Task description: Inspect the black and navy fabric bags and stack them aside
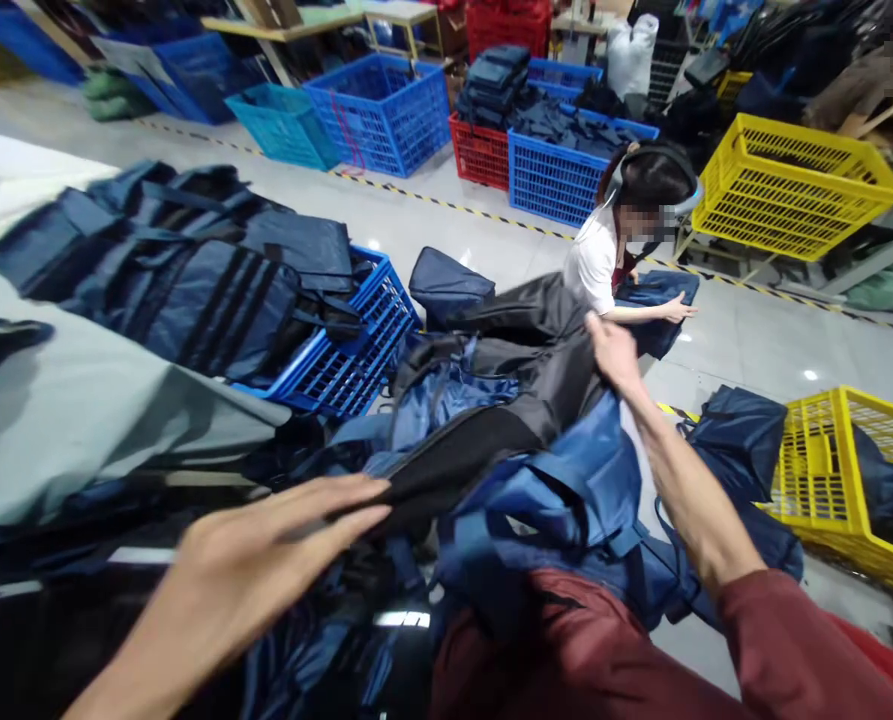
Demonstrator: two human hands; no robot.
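A blue and black fabric bag [483, 440] is stretched between my two hands at the middle of the view. My left hand [281, 550] pinches its black edge at the near left, thumb and fingers pressed together. At the far right corner of the black fabric, my right hand [612, 352] grips the material. Blue panels and straps of the bag hang down toward my maroon clothing. Below my left hand lie more dark blue and black bags [341, 640], partly hidden by my arm.
Dark blue bags [213, 280] are heaped over a blue crate [363, 350] at left. Ahead, a person in a white top [590, 262] handles a blue bag. A yellow crate [828, 470] stands at right, another yellow crate [791, 190] behind. Blue and red crates line the back.
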